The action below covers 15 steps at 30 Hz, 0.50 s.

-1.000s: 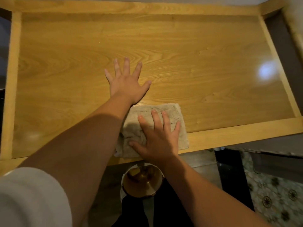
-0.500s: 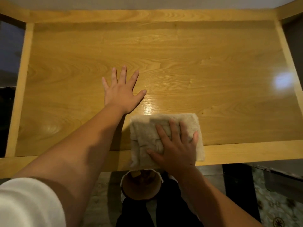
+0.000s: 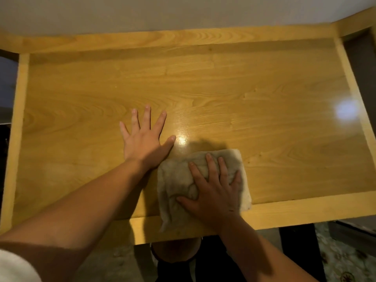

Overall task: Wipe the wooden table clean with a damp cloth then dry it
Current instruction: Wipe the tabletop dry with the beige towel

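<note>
Right hand flat on beige cloth near table front edge; left hand splayed just beside it.

cloth lies on table at its near edge, roughly mid-width, near corner overlapping the table's near rail. right hand flat on top of cloth. left hand flat on table, just left of cloth and farther in.
</note>
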Motion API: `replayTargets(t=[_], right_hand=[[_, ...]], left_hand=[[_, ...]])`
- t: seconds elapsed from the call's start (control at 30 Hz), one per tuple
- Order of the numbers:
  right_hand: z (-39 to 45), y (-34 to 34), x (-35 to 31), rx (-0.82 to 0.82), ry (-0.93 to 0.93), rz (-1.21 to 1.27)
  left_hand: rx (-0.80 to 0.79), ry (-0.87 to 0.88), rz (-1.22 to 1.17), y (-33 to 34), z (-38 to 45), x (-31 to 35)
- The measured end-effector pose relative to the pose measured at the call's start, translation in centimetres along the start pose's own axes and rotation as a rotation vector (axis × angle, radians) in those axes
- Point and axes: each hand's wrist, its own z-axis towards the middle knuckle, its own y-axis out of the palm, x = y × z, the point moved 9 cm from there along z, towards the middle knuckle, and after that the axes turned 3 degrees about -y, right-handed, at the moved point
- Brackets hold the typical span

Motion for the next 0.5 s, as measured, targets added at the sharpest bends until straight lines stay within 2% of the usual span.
replayTargets(t=[0.3, 0.5], right_hand=[[10.2, -1.9, 0.4, 0.031, 0.009, 0.002], [15.3, -3.1, 0.4, 0.067, -0.018, -0.012]], left_hand=[[0.040, 0.002, 0.021, 0.1, 0.0, -0.1], [0.120, -0.008, -0.088, -0.3, -0.2, -0.2]])
